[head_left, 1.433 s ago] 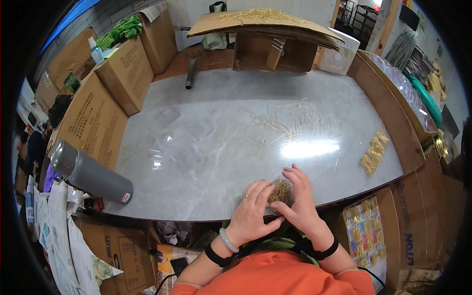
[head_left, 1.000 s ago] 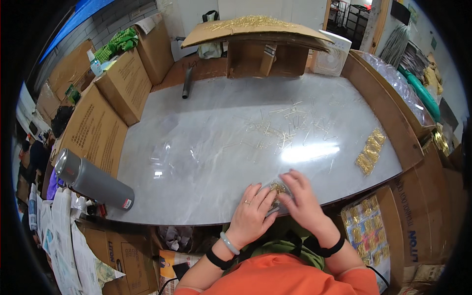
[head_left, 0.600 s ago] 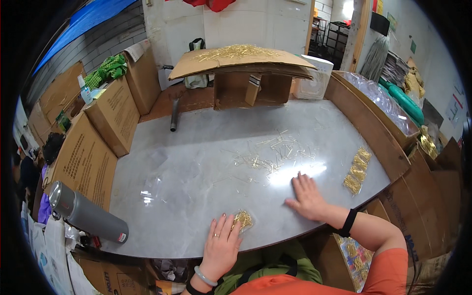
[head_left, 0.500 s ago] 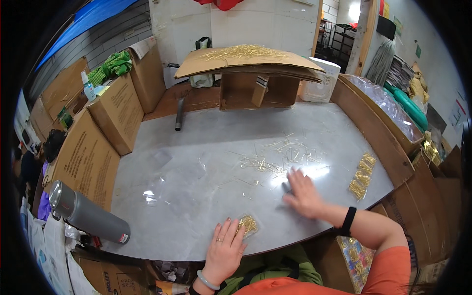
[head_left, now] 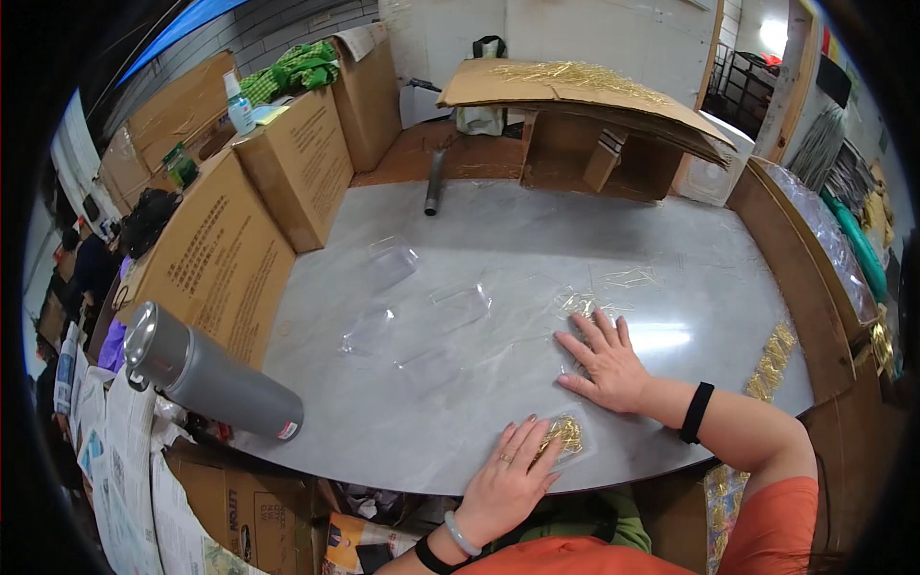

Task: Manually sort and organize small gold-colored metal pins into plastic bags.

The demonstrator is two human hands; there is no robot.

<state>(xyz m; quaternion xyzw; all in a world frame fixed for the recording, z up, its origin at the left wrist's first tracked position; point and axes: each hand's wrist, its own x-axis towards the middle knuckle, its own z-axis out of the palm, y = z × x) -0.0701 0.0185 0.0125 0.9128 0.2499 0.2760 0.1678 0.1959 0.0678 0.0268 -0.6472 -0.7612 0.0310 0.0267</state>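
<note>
My left hand (head_left: 508, 479) lies at the table's near edge with its fingers stretched out. They rest against a small clear plastic case (head_left: 569, 437) filled with thin gold wire pins. Farther right, my right hand (head_left: 608, 366) is spread flat, palm down, on the grey tabletop. Just beyond its fingertips are loose gold pins (head_left: 579, 305), some partly hidden by the fingers, and a thinner scatter of pins (head_left: 628, 277) lies behind them. Several clear plastic cases (head_left: 460, 303) sit left of centre. At the right edge is a row of gold-filled cases (head_left: 770, 362).
A grey metal bottle (head_left: 216, 374) stands on the left near edge. Cardboard boxes (head_left: 299, 168) wall the left side. At the back, a cardboard shelf (head_left: 575, 91) carries a heap of gold pins, beside a dark tube (head_left: 433, 182). A cardboard strip (head_left: 795, 278) borders the right.
The view has shifted, moving the scene's far side rightward and upward. My right hand has moved over toward the loose pins and spread out. My left hand stays at the filled case.
</note>
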